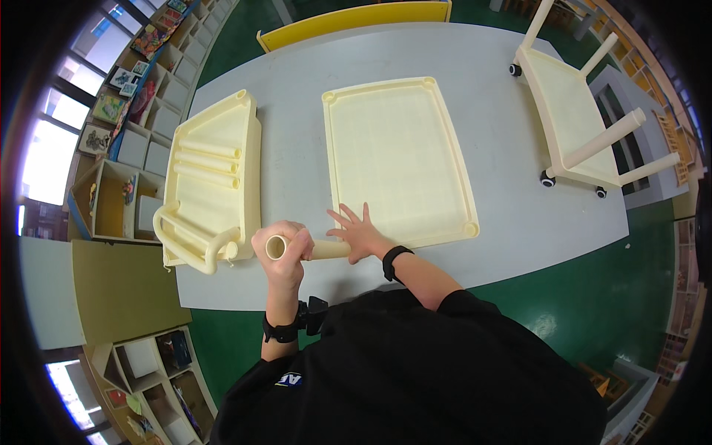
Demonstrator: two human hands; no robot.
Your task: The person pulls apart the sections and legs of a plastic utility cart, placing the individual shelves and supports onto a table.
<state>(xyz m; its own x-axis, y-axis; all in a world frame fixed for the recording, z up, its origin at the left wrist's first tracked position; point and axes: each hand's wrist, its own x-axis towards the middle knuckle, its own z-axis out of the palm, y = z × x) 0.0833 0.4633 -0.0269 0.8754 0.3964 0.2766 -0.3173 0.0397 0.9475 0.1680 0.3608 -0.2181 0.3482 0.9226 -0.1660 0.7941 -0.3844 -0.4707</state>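
My left hand (pixel 284 252) is wrapped round the upper end of a cream plastic tube (pixel 331 250). The tube's hollow end points up toward me, and its other end meets the near-left corner of a shallow cream tray (pixel 397 159) lying on the table. With fingers spread, my right hand (pixel 359 233) rests at that same corner, next to the tube's lower end. The joint between tube and tray is hidden behind this hand.
Left of the tray, another cream tray (pixel 222 133) holds several loose tubes (pixel 208 166) and a curved handle (pixel 185 245). On the right of the grey table (pixel 512 141) stands a cream shelf (pixel 571 111) with upright posts and black casters (pixel 547 179). A yellow bench (pixel 356 24) is beyond the far edge.
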